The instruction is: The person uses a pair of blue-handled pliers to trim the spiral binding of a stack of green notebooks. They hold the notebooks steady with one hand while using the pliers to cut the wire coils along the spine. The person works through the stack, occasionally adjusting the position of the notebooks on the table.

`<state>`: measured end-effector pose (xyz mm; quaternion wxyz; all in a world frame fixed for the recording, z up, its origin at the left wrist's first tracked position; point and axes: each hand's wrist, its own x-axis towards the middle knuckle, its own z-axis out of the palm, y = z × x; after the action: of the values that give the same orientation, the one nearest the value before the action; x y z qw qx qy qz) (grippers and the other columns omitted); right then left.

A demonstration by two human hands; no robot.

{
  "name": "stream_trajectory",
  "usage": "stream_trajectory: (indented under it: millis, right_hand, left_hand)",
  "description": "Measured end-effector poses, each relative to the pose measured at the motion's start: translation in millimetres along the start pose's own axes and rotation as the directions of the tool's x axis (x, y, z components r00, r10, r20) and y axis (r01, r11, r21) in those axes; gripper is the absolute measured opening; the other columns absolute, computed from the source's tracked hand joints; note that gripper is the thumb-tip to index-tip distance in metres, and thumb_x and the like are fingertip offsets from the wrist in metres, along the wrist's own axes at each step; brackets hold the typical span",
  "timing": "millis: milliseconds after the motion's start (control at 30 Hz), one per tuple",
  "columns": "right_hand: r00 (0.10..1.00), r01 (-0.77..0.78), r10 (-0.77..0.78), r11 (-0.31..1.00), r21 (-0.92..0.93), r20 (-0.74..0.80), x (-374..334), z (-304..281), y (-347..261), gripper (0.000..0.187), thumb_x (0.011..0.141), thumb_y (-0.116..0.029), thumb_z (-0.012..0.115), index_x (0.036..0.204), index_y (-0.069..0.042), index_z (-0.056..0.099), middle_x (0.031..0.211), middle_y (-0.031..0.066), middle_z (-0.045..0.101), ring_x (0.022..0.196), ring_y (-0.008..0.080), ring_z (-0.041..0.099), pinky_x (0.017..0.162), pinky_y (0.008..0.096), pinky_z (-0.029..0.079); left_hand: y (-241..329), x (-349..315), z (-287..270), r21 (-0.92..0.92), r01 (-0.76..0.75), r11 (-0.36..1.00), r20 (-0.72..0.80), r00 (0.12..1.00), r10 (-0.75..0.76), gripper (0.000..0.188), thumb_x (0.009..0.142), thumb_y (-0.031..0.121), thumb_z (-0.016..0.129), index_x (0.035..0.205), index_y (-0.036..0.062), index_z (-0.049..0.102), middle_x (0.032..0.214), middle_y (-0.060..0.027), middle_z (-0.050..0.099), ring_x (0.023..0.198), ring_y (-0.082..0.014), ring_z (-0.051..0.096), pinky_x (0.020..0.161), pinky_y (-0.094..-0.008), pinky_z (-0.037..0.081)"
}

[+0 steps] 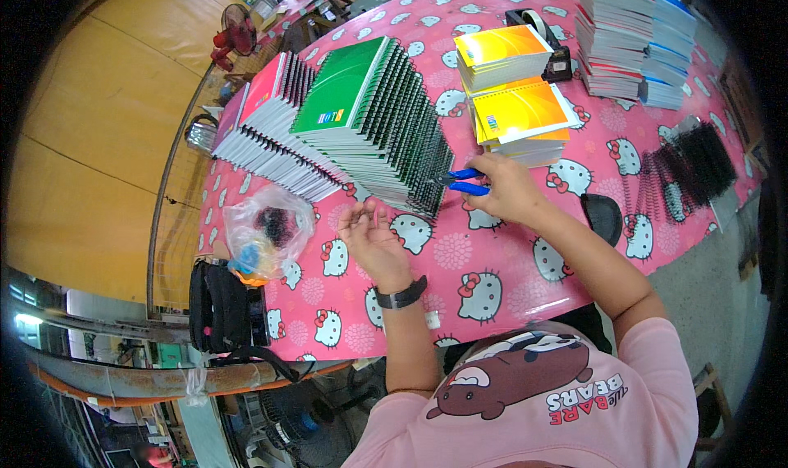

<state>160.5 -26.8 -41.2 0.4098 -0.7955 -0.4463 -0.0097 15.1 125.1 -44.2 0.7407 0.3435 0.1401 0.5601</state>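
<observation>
My right hand (502,191) grips a pair of blue-handled cutting pliers (468,182). The jaws point left, close to the black spiral bindings of a tall stack of green notebooks (349,91). My left hand (373,237), with a dark band at its wrist, is raised just in front of that stack. Its fingers are loosely curled and apart, with nothing in them. Beyond my right hand lie yellow-orange notebooks (519,114) in two piles, their punched edges without a coil on the nearer top one.
Red and purple spiral notebooks (271,91) stand at the left. Near them are a clear plastic bag (267,230) and a black bag (220,304). Loose black coils (694,173) lie at the right. Taller book stacks (616,37) and a tape dispenser (558,58) are at the back.
</observation>
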Motion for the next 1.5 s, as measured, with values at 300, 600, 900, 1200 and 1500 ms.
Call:
stream_trajectory:
  millis: [300,600,900,1200,1500]
  right_hand:
    - [0.993,0.112,-0.116,0.985,-0.130,-0.029,0.3,12.3,-4.2,0.038,0.062,-0.021,0.069,0.095,-0.006,0.059,0.089,0.0127,0.058,0.088,0.0318,0.056,0.077,0.0421,0.045]
    - [0.982,-0.041,0.068,0.987,-0.156,0.176,4.6,5.8,-10.6,0.032,0.061,-0.022,0.068,0.088,-0.006,0.060,0.076,0.0118,0.058,0.075,0.0310,0.058,0.066,0.0399,0.047]
    - [0.952,0.218,-0.260,0.946,-0.241,-0.161,-2.4,17.1,-2.3,0.030,0.061,-0.021,0.069,0.085,-0.006,0.060,0.081,0.0138,0.060,0.078,0.0317,0.058,0.068,0.0420,0.047]
    - [0.994,0.021,-0.010,0.995,-0.101,0.107,-5.6,12.1,-5.4,0.032,0.062,-0.025,0.069,0.085,-0.006,0.059,0.079,0.0132,0.058,0.078,0.0317,0.057,0.069,0.0410,0.047]
    - [0.990,0.143,-0.143,0.963,-0.230,0.015,-5.5,23.8,0.0,0.032,0.062,-0.025,0.070,0.085,-0.006,0.058,0.082,0.0121,0.058,0.081,0.0294,0.058,0.071,0.0398,0.046]
  left_hand:
    - [-29.7,-21.3,-4.2,0.671,-0.347,0.655,0.362,0.924,0.118,0.030,0.086,0.022,0.059,0.107,0.0045,0.047,0.090,-0.0047,0.043,0.073,-0.0113,0.039,0.064,-0.0210,0.035]
    - [-41.2,-19.0,-1.8,0.742,-0.564,0.362,0.515,0.826,0.231,0.025,0.092,0.020,0.049,0.105,-0.0011,0.046,0.092,-0.0126,0.044,0.078,-0.0214,0.043,0.071,-0.0323,0.037]
    - [-51.1,-19.6,-8.2,0.736,-0.517,0.437,0.445,0.856,0.263,0.025,0.094,0.021,0.045,0.101,-0.0028,0.045,0.096,-0.0142,0.048,0.087,-0.0244,0.048,0.079,-0.0341,0.039]
    - [-52.3,-19.6,-9.7,0.741,-0.459,0.490,0.394,0.888,0.235,0.026,0.095,0.020,0.043,0.104,-0.0041,0.044,0.097,-0.0140,0.049,0.088,-0.0239,0.048,0.081,-0.0327,0.039]
    - [-56.6,-30.7,-8.7,0.762,-0.429,0.485,0.361,0.903,0.232,0.023,0.094,0.016,0.045,0.107,-0.0033,0.044,0.094,-0.0116,0.049,0.080,-0.0182,0.048,0.072,-0.0292,0.041]
